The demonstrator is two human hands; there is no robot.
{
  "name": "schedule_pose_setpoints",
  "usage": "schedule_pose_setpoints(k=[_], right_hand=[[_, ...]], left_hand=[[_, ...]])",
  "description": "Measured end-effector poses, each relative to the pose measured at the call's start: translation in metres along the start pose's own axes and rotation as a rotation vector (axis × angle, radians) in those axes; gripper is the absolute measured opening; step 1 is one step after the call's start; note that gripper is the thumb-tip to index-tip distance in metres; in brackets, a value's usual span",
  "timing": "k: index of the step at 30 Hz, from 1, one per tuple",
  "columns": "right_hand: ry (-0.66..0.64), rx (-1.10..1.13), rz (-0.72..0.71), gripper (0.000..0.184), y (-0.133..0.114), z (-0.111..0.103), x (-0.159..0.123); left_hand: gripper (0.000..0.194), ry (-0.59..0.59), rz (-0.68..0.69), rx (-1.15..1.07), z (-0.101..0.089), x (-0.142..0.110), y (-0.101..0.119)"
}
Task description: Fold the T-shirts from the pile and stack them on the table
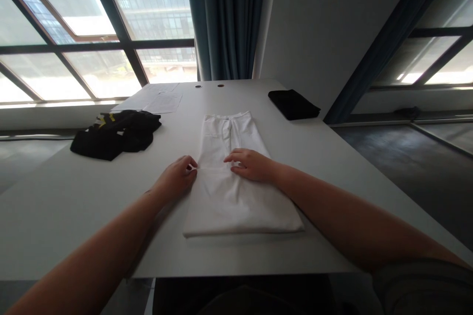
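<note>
A pair of white trousers (pixel 240 206) lies folded on the table in front of me. Its waistband and fly point away from me, and the folded-up lower part covers the nearer half. At the left end of that upper folded edge, my left hand (pixel 177 177) pinches the cloth between thumb and fingers. My right hand (pixel 251 164) rests on the middle of the trousers, just below the fly, with its fingers stretched out and slightly apart.
The white table (pixel 162 251) has its near edge close to my body. Crumpled black clothing (pixel 114 135) with yellow marks lies left, with paper sheets (pixel 158 98) behind it. A folded black cloth (pixel 293 104) sits at the back right. Two small round fittings (pixel 220 85) are at the far edge.
</note>
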State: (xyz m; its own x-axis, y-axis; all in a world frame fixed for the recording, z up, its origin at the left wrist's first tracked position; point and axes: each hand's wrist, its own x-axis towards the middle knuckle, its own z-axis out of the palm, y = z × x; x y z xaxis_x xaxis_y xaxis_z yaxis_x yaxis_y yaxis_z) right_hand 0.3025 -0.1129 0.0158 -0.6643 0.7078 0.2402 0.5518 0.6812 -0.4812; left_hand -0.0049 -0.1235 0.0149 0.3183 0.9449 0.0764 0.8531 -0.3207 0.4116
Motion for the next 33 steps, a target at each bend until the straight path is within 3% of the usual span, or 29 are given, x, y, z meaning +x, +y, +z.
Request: schedule_pose_setpoints(k=[2,6,11,15,18,24,28,33], right_hand=[[0.003,-0.074,0.035,0.029,0.003,-0.008,-0.007],[-0.112,-0.136,0.197,0.023,0.010,-0.022,-0.018],[-0.136,-0.119,0.141,0.019,0.010,-0.022,-0.018],[-0.123,-0.052,0.201,0.017,0.003,-0.020,-0.015],[-0.137,-0.016,0.256,0.017,0.001,-0.024,-0.014],[-0.281,-0.044,0.257,0.040,0.017,-0.035,-0.020],[-0.265,0.102,0.294,0.032,0.029,-0.034,-0.021],[-0.244,0.242,0.266,0.031,0.036,-0.029,-0.022]], left_hand=[[0.021,0.033,0.090,0.030,-0.002,-0.006,0.006],[0.029,-0.005,0.339,0.079,0.002,-0.024,0.029],[0.049,-0.042,0.468,0.150,0.024,-0.038,0.047],[0.057,-0.107,0.443,0.193,0.033,-0.035,0.041],[0.056,-0.074,0.406,0.204,0.030,-0.031,0.039],[0.050,-0.055,0.232,0.218,0.021,-0.021,0.039],[0.046,-0.075,0.173,0.177,0.021,-0.014,0.033],[0.046,-0.092,0.208,0.153,0.021,-0.008,0.016]])
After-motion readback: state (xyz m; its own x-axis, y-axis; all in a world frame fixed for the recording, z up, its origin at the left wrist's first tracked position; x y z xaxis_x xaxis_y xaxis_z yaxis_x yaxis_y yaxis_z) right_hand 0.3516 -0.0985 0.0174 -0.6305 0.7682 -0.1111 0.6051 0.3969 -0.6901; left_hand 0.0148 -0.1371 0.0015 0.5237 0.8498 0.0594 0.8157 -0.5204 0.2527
